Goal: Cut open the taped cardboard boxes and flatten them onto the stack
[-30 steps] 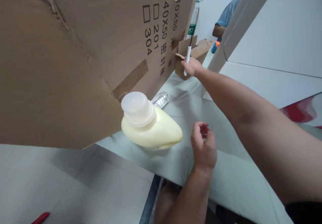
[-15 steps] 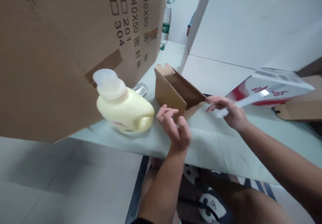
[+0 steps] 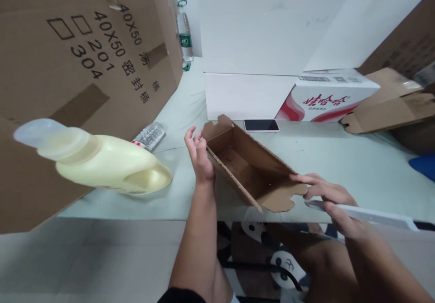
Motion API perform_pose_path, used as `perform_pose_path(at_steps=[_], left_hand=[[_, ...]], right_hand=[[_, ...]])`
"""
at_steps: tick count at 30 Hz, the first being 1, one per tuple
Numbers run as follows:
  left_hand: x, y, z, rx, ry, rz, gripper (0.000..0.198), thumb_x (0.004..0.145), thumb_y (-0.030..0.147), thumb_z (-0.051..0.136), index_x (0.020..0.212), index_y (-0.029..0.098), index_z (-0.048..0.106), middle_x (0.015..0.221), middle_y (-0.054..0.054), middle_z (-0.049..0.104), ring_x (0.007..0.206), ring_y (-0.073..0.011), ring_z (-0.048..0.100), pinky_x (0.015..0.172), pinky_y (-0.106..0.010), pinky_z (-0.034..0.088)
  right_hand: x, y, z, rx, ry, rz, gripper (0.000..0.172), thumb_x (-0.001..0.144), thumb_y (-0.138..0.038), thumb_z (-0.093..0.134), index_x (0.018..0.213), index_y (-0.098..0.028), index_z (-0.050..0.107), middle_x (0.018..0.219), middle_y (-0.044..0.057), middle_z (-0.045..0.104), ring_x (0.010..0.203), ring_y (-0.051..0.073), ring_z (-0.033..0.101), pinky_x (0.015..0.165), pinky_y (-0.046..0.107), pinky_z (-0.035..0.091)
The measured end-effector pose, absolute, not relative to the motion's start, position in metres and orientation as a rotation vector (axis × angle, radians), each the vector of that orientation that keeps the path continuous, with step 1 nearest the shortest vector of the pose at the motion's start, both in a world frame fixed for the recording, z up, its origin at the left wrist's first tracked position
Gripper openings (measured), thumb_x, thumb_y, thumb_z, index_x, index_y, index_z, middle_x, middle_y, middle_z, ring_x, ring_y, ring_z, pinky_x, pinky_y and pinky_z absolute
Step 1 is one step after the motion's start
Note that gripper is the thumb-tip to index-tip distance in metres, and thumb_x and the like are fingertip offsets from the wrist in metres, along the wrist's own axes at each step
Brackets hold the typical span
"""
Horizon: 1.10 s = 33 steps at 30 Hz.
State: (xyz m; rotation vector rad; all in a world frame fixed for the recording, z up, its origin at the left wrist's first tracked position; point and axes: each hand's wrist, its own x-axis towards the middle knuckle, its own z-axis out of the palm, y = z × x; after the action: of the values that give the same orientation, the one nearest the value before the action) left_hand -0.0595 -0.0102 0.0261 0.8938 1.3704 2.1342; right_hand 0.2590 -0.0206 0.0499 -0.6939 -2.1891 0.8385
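Note:
An open-topped brown cardboard box (image 3: 243, 167) lies between my hands near the table's front edge, its inside bare. My left hand (image 3: 200, 160) holds it at the left end, fingers curled up beside the end flap. At the opposite end, my right hand (image 3: 335, 198) touches the right flap with its fingertips. That same hand also grips a long slim white tool (image 3: 377, 214) with a black end; its exact kind is unclear. To the left stands a pale yellow jug-shaped bottle (image 3: 118, 164) with a translucent cap, its handle facing the box.
A big printed carton (image 3: 112, 90) fills the left side. Behind are a water bottle (image 3: 185, 40), a clear crumpled bottle (image 3: 151, 136), a phone (image 3: 261, 125) and a white-and-red box (image 3: 326, 99). Opened brown cardboard (image 3: 384, 110) lies at right on the pale table (image 3: 316, 144).
My view has swung to the right. My left hand has come up against the box's left end, and the box has turned, showing more of its inside. The phone has come into sight.

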Motion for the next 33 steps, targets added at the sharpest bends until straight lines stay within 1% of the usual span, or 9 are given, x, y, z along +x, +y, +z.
perform_pose_path(at_steps=[4, 7, 9, 12, 17, 20, 24, 28, 33], left_hand=[[-0.053, -0.004, 0.027, 0.791, 1.177, 2.154, 0.046, 0.089, 0.046, 0.051, 0.129, 0.025, 0.044, 0.111, -0.009, 0.068, 0.102, -0.0243, 0.067, 0.096, -0.041, 0.050], [-0.051, -0.001, 0.024, 0.889, 1.165, 2.114, 0.036, 0.091, 0.048, 0.045, 0.116, 0.024, 0.054, 0.094, -0.006, 0.070, 0.094, -0.0227, 0.067, 0.092, -0.039, 0.050], [-0.051, -0.001, 0.021, 1.004, 1.269, 2.068, 0.034, 0.090, 0.049, 0.047, 0.107, 0.022, 0.060, 0.091, -0.006, 0.070, 0.096, -0.0230, 0.066, 0.094, -0.039, 0.049], [-0.051, -0.001, 0.019, 1.102, 1.486, 1.989, 0.035, 0.087, 0.048, 0.057, 0.109, 0.022, 0.062, 0.105, -0.008, 0.069, 0.106, -0.0245, 0.064, 0.098, -0.039, 0.048], [-0.048, 0.000, 0.015, 1.168, 1.587, 1.974, 0.048, 0.086, 0.048, 0.065, 0.126, 0.023, 0.054, 0.129, -0.012, 0.062, 0.122, -0.0249, 0.059, 0.109, -0.041, 0.044], [-0.045, 0.002, 0.012, 1.198, 1.600, 1.937, 0.051, 0.086, 0.047, 0.066, 0.129, 0.023, 0.052, 0.134, -0.013, 0.059, 0.121, -0.0258, 0.060, 0.106, -0.042, 0.046], [-0.042, 0.005, 0.012, 1.398, 1.630, 1.911, 0.045, 0.089, 0.041, 0.064, 0.130, 0.025, 0.057, 0.141, -0.013, 0.055, 0.127, -0.0266, 0.057, 0.110, -0.045, 0.044], [-0.042, 0.006, 0.019, 1.771, 1.651, 1.688, 0.028, 0.090, 0.038, 0.059, 0.111, 0.027, 0.074, 0.135, -0.008, 0.063, 0.128, -0.0283, 0.056, 0.115, -0.050, 0.038], [-0.048, 0.007, 0.024, 1.947, 1.668, 1.460, 0.028, 0.087, 0.040, 0.061, 0.103, 0.028, 0.080, 0.120, -0.007, 0.072, 0.116, -0.0295, 0.063, 0.111, -0.052, 0.039]], right_hand=[[0.259, -0.011, 0.047, -0.740, -2.209, 0.856, 0.032, 0.098, -0.044, 0.046, 0.107, -0.031, 0.074, 0.124, 0.011, 0.072, 0.131, 0.034, 0.059, 0.096, 0.048, 0.055], [0.250, -0.003, 0.043, -0.832, -2.186, 0.877, 0.035, 0.097, -0.041, 0.050, 0.126, -0.035, 0.070, 0.151, 0.008, 0.053, 0.121, 0.032, 0.065, 0.089, 0.045, 0.059], [0.241, 0.000, 0.040, -0.880, -2.198, 0.855, 0.037, 0.097, -0.040, 0.051, 0.130, -0.037, 0.068, 0.159, 0.004, 0.043, 0.126, 0.032, 0.062, 0.097, 0.048, 0.057], [0.231, -0.001, 0.031, -0.876, -2.201, 0.830, 0.038, 0.095, -0.040, 0.054, 0.131, -0.038, 0.067, 0.151, 0.005, 0.052, 0.136, 0.034, 0.053, 0.108, 0.054, 0.049], [0.233, -0.010, 0.006, -0.881, -1.725, 0.721, 0.043, 0.094, -0.037, 0.051, 0.136, -0.044, 0.062, 0.148, 0.006, 0.050, 0.123, 0.034, 0.060, 0.098, 0.056, 0.055], [0.236, -0.008, -0.007, -0.908, -1.647, 0.857, 0.059, 0.093, -0.037, 0.053, 0.150, -0.044, 0.043, 0.159, 0.003, 0.040, 0.141, 0.033, 0.046, 0.112, 0.056, 0.044], [0.239, -0.004, -0.015, -0.786, -1.794, 1.093, 0.049, 0.093, -0.039, 0.053, 0.142, -0.041, 0.054, 0.159, 0.000, 0.043, 0.149, 0.031, 0.035, 0.122, 0.053, 0.031], [0.242, -0.009, -0.012, -0.741, -1.785, 1.141, 0.044, 0.093, -0.039, 0.052, 0.136, -0.039, 0.060, 0.158, -0.001, 0.045, 0.149, 0.030, 0.036, 0.123, 0.053, 0.028], [0.246, -0.004, -0.019, -0.771, -1.601, 1.298, 0.053, 0.083, -0.037, 0.055, 0.135, -0.036, 0.060, 0.160, -0.001, 0.041, 0.150, 0.029, 0.035, 0.123, 0.051, 0.029]])
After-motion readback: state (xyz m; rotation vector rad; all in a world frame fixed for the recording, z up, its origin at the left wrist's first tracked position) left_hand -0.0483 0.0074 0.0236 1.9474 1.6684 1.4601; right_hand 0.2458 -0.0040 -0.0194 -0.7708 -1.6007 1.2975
